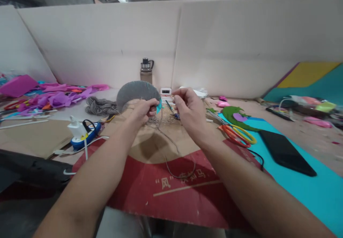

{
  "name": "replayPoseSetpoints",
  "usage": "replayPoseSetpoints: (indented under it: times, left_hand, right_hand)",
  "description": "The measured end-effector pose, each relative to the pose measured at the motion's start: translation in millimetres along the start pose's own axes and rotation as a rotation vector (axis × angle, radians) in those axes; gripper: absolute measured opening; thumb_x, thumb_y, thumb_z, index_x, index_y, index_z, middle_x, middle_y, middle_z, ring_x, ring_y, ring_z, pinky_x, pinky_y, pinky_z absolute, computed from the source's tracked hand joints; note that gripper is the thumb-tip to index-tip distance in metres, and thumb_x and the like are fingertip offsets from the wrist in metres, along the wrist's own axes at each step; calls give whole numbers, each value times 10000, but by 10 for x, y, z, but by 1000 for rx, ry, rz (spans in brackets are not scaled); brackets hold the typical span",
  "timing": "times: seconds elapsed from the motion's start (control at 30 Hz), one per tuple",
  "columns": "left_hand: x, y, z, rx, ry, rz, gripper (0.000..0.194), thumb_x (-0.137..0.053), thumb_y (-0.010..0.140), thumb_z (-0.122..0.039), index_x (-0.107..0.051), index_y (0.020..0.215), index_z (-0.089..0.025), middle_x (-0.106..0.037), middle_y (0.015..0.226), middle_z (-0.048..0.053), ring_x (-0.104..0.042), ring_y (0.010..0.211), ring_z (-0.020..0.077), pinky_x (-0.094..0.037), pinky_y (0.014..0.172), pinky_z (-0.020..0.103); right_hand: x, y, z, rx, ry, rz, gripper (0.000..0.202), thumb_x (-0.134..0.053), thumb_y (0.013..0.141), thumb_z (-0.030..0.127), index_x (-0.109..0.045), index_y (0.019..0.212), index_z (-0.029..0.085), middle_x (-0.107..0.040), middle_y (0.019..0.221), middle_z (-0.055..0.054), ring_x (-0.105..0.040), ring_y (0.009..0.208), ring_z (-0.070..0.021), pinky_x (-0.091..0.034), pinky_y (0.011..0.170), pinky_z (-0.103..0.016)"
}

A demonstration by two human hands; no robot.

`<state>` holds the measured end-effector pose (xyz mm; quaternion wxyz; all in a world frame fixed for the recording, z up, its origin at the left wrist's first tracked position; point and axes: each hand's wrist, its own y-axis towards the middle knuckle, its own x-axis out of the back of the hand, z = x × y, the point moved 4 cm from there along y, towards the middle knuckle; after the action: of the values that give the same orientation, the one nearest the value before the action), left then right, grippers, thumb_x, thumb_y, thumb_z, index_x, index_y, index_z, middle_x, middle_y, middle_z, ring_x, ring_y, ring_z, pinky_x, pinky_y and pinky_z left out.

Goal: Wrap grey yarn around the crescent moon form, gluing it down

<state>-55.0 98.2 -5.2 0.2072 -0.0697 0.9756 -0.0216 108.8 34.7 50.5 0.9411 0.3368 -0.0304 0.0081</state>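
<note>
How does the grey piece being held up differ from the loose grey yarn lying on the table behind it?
The grey knitted piece is a flat, rounded, dense shape held up off the table by the left hand; the loose grey yarn bundle lies slack on the table in a stringy heap. A thin strand runs from the piece towards the right hand; the bundle is untouched. Both look the same grey.

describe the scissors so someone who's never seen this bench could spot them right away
Start at the big turquoise sheet covering the right side of the table. At its upper left edge, just right of the right hand, lie the scissors. Their looped handles, one orange-red and one yellow, set them apart from the flat black slab beside them.
</note>
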Motion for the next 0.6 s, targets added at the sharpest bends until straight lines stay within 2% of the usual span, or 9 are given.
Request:
replayPoseSetpoints:
  times: [0.07, 0.17, 0.4, 0.5, 0.6]
  left_hand:
    - [-66, -14, 36, 11, 23, 55, 252, -702, 585, -38, -477, 527, -136, -413, 473, -60, -322, 393, 21, -196, 351, 157]
    - [-156, -59, 53, -3, 95, 142, 282, -691, 547, -89, -423, 504, -168, -363, 441, -81, -271, 381, 14, -147, 355, 159]
    - [-312, -242, 56, -51, 297, 221, 269, -664, 527, -175, -396, 542, -199, -321, 447, -94, -243, 391, 21, -123, 388, 188]
    - [-385, -325, 90, -45, 352, 244, 259, -663, 515, -184, -415, 587, -200, -328, 478, -95, -257, 405, 27, -136, 400, 198]
    - [-431, -374, 119, -66, 439, 277, 239, -656, 528, -205, -426, 593, -194, -344, 499, -85, -270, 420, 33, -164, 414, 207]
  right_hand:
    - [99, 93, -410, -138, -95, -10, 95, -545, 882, 268, -587, 898, 185, -627, 875, -21, -571, 781, -135, -457, 732, -295]
    - [142, 131, -722, -239, -94, 46, 212, -511, 901, 380, -592, 925, 186, -607, 852, -17, -550, 735, -137, -445, 690, -293]
    - [27, 124, -680, -197, 11, 174, 339, -513, 868, 519, -608, 898, 195, -597, 819, -9, -526, 734, -144, -411, 677, -282]
    - [18, 109, -661, -174, 43, 189, 307, -551, 837, 494, -604, 817, 193, -555, 746, 14, -474, 684, -132, -378, 653, -274]
    - [43, 95, -676, -200, 26, 148, 282, -593, 797, 442, -551, 669, 194, -456, 632, 44, -405, 618, -117, -331, 616, -274]
